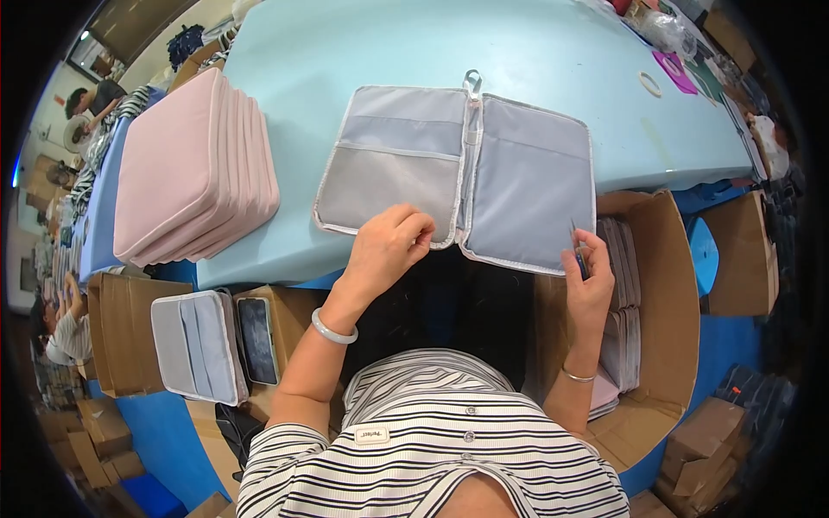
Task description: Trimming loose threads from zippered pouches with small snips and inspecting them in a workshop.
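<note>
1. Lying opened flat on the pale blue tabletop (363,52), the grey fabric zip case with inner mesh pockets (458,168) sits right at the near table edge; the left hand (389,244) is closed in a pinch on its lower rim near the centre spine; the right hand (587,281) is closed around a small slim blue-handled tool (579,250), whose point rests just beside the case's right-hand lower edge.

2. Judging from this, the open case is in the middle of being checked or trimmed at its border; nothing shows it finished, and it is not yet closed up.

3. Beyond the left grip, further onto the table, a stack of pink padded cases (194,168) stands closed and neatly piled; I judge these to be either waiting or done, and cannot tell which.

4. Below and outward of the right grip, an open brown cardboard carton (665,285) holds more flat cases (617,302) stood on edge, pink and grey by their rims.

5. Below the left forearm, another brown carton (121,337) carries one closed grey case (199,345) and a dark phone (257,339) on its flap.

6. Smaller brown boxes (704,453) lie on the blue floor to the lower right; a white rectangular label (372,434) sits on the person's striped shirt; its print is left unread.
</note>
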`<state>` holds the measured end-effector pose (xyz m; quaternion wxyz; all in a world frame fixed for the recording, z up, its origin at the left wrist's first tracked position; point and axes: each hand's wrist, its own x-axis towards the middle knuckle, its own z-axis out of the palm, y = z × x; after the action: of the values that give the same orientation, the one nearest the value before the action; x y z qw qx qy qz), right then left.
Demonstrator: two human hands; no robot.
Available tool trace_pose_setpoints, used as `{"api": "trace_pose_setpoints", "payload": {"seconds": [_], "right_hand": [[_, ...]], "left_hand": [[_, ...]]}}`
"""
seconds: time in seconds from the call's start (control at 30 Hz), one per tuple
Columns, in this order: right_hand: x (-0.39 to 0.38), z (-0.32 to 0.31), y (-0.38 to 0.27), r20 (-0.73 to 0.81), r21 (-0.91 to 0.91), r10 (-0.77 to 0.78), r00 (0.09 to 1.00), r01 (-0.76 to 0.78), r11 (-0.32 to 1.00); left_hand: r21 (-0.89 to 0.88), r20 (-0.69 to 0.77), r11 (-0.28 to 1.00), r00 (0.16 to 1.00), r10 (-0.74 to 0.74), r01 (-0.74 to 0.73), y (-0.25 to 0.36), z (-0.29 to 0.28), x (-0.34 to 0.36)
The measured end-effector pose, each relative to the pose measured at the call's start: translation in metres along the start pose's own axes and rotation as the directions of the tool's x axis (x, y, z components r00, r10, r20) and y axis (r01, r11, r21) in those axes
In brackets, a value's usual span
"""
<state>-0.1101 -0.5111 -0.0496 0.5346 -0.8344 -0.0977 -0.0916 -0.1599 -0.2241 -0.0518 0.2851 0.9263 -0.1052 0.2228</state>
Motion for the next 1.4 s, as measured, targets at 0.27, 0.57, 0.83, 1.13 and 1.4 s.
{"api": "trace_pose_setpoints", "payload": {"seconds": [0.27, 0.57, 0.83, 1.13, 1.4], "right_hand": [[-0.030, 0.037, -0.007, 0.303, 0.247, 0.077, 0.950, -0.156, 0.956], [-0.048, 0.061, -0.020, 0.371, 0.232, 0.034, 0.928, -0.128, 0.964], [-0.019, 0.015, 0.014, -0.169, -0.001, -0.042, 0.985, 0.043, 0.999], [-0.009, -0.009, 0.052, -0.274, -0.058, 0.074, 0.959, -0.094, 0.994], [-0.015, -0.010, 0.067, -0.162, 0.176, 0.171, 0.972, -0.142, 0.974]], "left_hand": [[-0.469, 0.220, 0.744, 0.879, -0.424, 0.476, 0.022, 0.011, -0.036], [-0.914, 0.402, -0.246, 0.638, -0.657, 0.322, 0.034, 0.065, -0.050], [-0.938, 0.347, -0.252, 0.620, -0.704, 0.238, 0.038, 0.074, -0.043], [-0.952, 0.298, -0.206, 0.548, -0.781, 0.226, 0.039, 0.077, -0.038], [-0.932, 0.333, -0.211, 0.466, -0.819, 0.295, 0.032, 0.072, -0.044]]}}
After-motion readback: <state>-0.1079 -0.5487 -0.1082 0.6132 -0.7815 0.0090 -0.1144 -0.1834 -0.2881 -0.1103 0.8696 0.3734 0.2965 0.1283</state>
